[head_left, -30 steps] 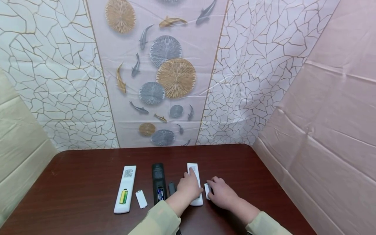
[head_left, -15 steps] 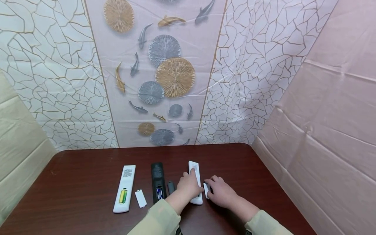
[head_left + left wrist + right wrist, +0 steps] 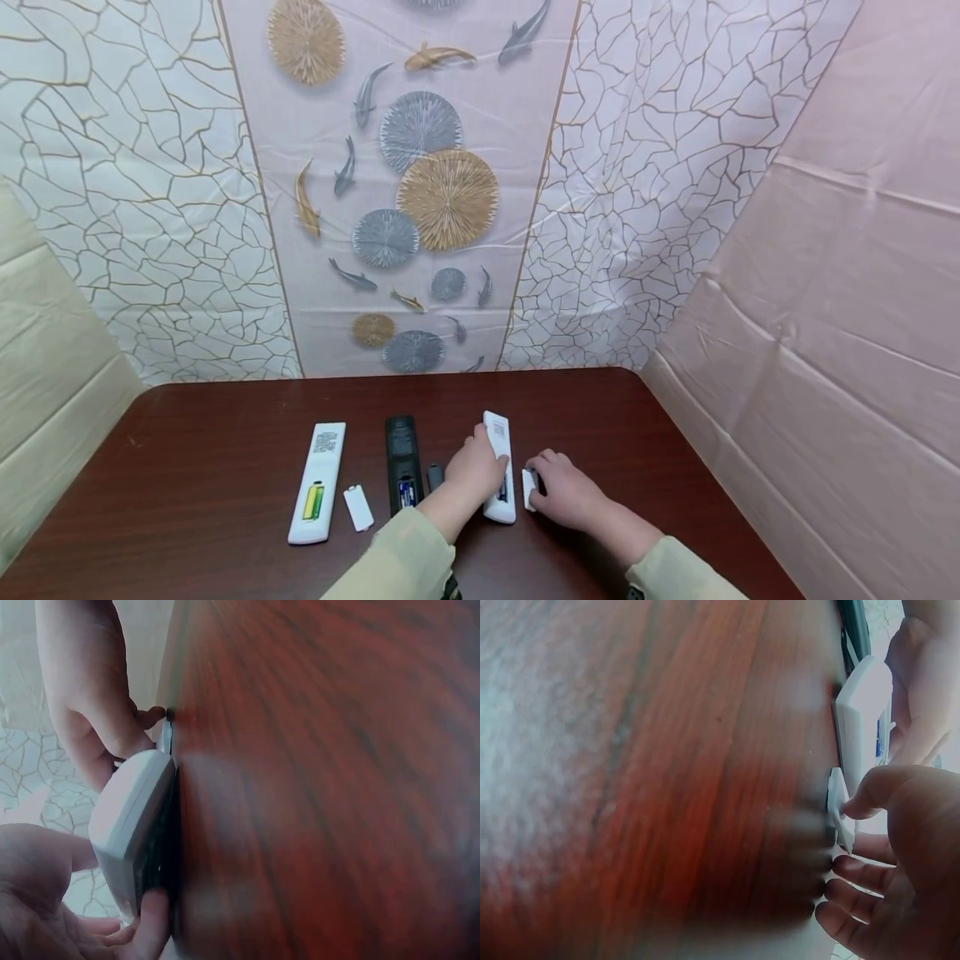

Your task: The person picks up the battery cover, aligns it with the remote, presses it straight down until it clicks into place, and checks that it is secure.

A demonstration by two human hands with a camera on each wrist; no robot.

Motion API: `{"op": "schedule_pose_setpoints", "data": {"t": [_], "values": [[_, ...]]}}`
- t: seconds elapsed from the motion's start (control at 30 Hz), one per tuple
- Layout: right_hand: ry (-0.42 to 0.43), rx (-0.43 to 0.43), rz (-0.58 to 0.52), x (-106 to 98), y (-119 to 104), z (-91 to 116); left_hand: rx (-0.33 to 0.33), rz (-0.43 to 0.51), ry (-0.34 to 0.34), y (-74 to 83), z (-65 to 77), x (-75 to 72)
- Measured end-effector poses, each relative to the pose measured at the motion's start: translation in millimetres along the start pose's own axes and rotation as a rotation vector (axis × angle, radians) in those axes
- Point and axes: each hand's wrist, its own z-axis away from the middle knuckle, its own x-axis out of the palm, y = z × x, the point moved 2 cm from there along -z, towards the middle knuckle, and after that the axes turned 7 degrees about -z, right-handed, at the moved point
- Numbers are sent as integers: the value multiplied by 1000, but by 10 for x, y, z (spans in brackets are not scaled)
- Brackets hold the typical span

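A white remote control lies back side up, with blue batteries visible in its open compartment. My left hand grips its sides, thumb along the right edge and fingers at the left. The left wrist view shows the remote's rounded end close over the table, between thumb and fingers. Just to the right, my right hand pinches a small white battery cover near the tabletop. In the right wrist view the thumb touches the cover, which stands beside the remote.
Left of my hands lie a black remote with blue batteries and its dark cover. Farther left are a white remote holding a yellow-green battery and a loose white cover. Patterned cloth rises behind the brown table.
My left hand's outstretched finger has drawn back from the remote's top to its left side, uncovering more of its back and batteries. The remote's far end has shifted slightly right. The right hand stays put.
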Motion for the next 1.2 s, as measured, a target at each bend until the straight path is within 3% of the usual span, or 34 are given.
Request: {"op": "schedule_pose_setpoints", "data": {"t": [0.43, 0.67, 0.9, 1.2], "values": [[69, -11, -65, -9, 14, 60, -65, 140, -46, -62, -80, -29], [73, -8, -113, -30, -6, 61, -59, 210, -82, -80, -82, -39], [43, -1, -229, -54, -15, 48, -67, 374, -119, -122, -59, -65], [89, 22, -307, -62, -28, 59, -142, 522, -123, -171, -108, -9]]}}
